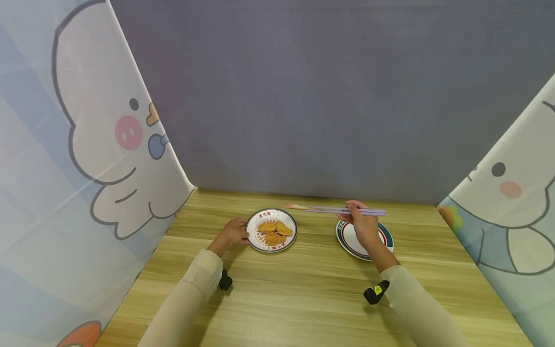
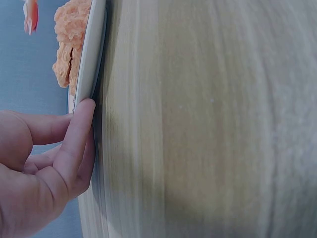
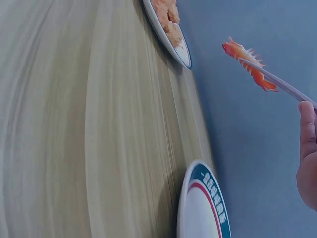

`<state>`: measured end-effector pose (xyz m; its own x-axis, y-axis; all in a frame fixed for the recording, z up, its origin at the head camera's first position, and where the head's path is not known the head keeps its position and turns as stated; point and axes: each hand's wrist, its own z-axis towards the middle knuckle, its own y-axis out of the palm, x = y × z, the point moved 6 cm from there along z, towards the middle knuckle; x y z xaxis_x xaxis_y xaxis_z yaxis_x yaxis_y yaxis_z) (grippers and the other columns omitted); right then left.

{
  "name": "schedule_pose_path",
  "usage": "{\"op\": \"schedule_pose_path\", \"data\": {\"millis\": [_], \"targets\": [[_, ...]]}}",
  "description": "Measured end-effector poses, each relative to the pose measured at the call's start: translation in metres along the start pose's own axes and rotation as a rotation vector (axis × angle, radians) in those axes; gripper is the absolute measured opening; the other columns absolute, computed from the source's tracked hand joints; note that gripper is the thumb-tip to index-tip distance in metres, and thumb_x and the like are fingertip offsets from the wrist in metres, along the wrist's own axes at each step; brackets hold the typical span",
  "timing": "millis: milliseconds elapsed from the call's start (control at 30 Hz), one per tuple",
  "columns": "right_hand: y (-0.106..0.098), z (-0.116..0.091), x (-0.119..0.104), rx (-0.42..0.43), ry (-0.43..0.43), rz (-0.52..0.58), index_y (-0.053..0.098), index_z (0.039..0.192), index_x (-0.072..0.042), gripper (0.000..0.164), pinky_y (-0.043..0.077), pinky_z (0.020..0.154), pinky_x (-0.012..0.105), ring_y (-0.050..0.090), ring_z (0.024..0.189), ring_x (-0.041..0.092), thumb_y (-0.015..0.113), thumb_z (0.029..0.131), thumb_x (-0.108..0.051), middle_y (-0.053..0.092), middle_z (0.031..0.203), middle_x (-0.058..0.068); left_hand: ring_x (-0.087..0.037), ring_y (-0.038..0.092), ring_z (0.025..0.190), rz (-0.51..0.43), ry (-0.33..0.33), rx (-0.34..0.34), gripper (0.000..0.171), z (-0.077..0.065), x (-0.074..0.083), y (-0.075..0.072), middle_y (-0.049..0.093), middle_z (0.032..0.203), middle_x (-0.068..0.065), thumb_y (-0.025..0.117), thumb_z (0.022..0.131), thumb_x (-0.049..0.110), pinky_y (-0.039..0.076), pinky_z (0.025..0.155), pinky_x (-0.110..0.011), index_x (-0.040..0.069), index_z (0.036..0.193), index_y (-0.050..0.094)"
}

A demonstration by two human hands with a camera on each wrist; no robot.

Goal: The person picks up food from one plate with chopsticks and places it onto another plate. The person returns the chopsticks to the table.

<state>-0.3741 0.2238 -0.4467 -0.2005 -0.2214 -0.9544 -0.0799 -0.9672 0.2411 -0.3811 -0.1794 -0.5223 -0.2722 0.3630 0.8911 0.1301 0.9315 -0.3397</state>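
I read the step in hand as a carry: the right hand grips a pair of pale chopsticks, and their tips pinch the shrimp. The shrimp hangs clear of the bench, between the two plates in my head view and nearer the white plate on the left. That plate bears golden, fried-looking pieces, and the left hand pinches its near-left edge, thumb and fingers meeting at the rim. I take that as steadying.

If the white plate is where the shrimp belongs, I judge the next move calls for a short shift left, a gentle lowering beside the pieces, then easing the chopsticks apart. The hold is only at the tips, so I would keep the squeeze even; the shrimp could roll or slip.

As for pose, the right forearm reaches in from the lower right, with the hand raised above the green-rimmed plate and the chopsticks roughly level, pointing left. The left forearm comes up from the lower left, its hand low beside the white plate. From here I cannot tell how firm either grip is.
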Motion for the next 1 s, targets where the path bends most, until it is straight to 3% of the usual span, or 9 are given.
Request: {"op": "schedule_pose_path", "data": {"millis": [567,733,867,1000], "targets": [[-0.064,-0.014,-0.019,0.073,-0.003,0.126,0.073,0.096,-0.011,0.023,0.067,0.071,0.027,0.077,0.072,0.015,0.052,0.105,-0.006,0.069,0.089,0.0,-0.028,0.07,0.087,-0.025,-0.008,-0.009,0.06,-0.002,-0.001,0.001,0.055,0.125,-0.03,0.057,0.091,-0.018,0.069,0.074,-0.033,-0.007,0.148,0.042],[-0.083,-0.021,-0.02,0.12,0.017,0.099,0.072,0.097,-0.013,0.023,0.067,0.071,0.025,0.076,0.071,0.013,0.051,0.105,-0.006,0.07,0.087,0.0,-0.027,0.07,0.085,-0.017,-0.011,-0.008,0.06,-0.001,-0.002,0.001,0.056,0.125,-0.029,0.057,0.09,-0.018,0.069,0.073,-0.033,-0.007,0.147,0.044],[-0.098,-0.025,-0.024,0.133,-0.011,0.078,0.072,0.096,-0.015,0.025,0.067,0.069,0.022,0.076,0.07,0.012,0.05,0.106,-0.006,0.071,0.087,-0.002,-0.025,0.07,0.083,-0.025,-0.001,-0.01,0.06,0.0,-0.003,0.001,0.055,0.123,-0.029,0.057,0.089,-0.018,0.069,0.072,-0.033,-0.007,0.146,0.043],[-0.11,-0.027,-0.027,0.111,-0.045,0.161,0.074,0.095,-0.012,0.028,0.067,0.068,0.023,0.076,0.07,0.014,0.049,0.105,-0.003,0.073,0.084,0.001,-0.025,0.069,0.083,-0.034,0.005,-0.011,0.059,0.001,-0.002,0.001,0.055,0.121,-0.028,0.056,0.089,-0.019,0.069,0.073,-0.034,-0.008,0.146,0.043]]}}
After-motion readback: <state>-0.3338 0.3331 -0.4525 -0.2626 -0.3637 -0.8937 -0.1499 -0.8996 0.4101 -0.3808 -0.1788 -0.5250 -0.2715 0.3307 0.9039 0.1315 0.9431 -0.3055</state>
